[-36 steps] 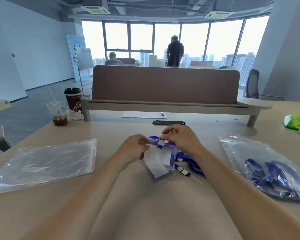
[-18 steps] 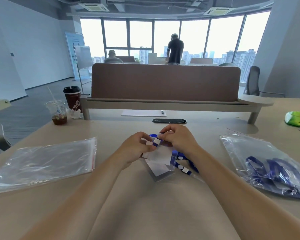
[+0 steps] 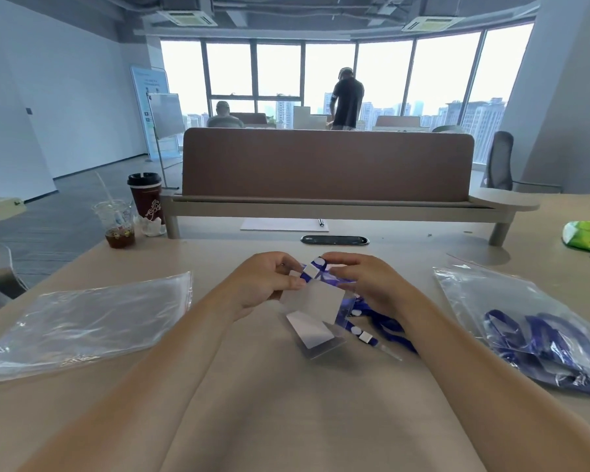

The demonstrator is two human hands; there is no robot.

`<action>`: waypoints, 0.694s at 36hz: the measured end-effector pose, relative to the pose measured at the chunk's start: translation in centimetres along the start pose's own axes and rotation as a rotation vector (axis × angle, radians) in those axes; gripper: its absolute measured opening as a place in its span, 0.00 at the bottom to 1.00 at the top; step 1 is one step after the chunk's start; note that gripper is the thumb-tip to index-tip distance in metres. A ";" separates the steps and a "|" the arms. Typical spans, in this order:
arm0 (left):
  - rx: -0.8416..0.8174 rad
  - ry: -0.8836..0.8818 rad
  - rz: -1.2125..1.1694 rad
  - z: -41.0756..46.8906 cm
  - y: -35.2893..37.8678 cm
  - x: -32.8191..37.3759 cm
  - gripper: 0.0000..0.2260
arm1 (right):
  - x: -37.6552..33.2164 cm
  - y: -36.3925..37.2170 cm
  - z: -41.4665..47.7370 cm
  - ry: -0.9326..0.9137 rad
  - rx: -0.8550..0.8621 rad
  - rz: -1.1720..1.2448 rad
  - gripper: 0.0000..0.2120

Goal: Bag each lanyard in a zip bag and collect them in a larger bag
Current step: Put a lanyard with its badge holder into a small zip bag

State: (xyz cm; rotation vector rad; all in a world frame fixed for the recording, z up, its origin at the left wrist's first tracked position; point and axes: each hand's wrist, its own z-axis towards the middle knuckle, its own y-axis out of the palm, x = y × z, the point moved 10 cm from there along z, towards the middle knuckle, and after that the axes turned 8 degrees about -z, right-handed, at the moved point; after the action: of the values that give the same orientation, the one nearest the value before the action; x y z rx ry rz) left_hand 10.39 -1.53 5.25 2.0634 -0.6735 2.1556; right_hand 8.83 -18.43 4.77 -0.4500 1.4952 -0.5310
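No words can be read here; the print on the coffee cup point(image 3: 146, 195) and the standing banner point(image 3: 149, 97) is too small.

I see the desk point(image 3: 286, 420), far left: lidded paper cup point(image 3: 146, 195) beside clear plastic cup point(image 3: 116, 223) holding dark drink | centre back: brown divider panel point(image 3: 327, 165); white sheet point(image 3: 283, 225) with pen point(image 3: 321, 222) below it; cable slot point(image 3: 334, 240) nearer me | right edge: green packet point(image 3: 586, 235) | beyond: whiteboard point(image 3: 166, 114); grey chair point(image 3: 499, 161); seated person point(image 3: 223, 117); standing person point(image 3: 348, 100)

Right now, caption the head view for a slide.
Left hand and right hand pinch a blue lanyard, flanked by empty zip bags and a lanyard-filled bag.
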 end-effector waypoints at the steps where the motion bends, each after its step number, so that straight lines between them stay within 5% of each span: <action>1: -0.006 -0.005 -0.005 0.0 0.0 0.1 0.07 | 0.0 0.0 -0.2 -0.008 -0.013 0.042 0.14; 8: -0.041 -0.009 -0.160 -0.4 -0.3 0.7 0.08 | 0.5 1.3 -1.3 0.002 -0.163 0.096 0.25; 15: 0.126 0.016 -0.371 0.2 -2.3 1.1 0.06 | 0.0 1.1 -1.0 -0.036 -0.055 -0.091 0.03; 20: 0.279 0.017 -0.429 0.3 -3.6 0.8 0.06 | 0.0 1.7 -1.0 -0.001 -0.074 -0.127 0.07; 25: 0.265 0.012 -0.468 0.0 -3.2 1.1 0.06 | -0.4 2.6 -0.6 0.002 -0.081 -0.153 0.17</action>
State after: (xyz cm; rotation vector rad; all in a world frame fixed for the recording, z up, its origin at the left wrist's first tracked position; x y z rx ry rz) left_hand 11.38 1.10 7.09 2.0563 0.1052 2.0565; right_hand 8.39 -16.09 3.60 -0.6308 1.4953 -0.5923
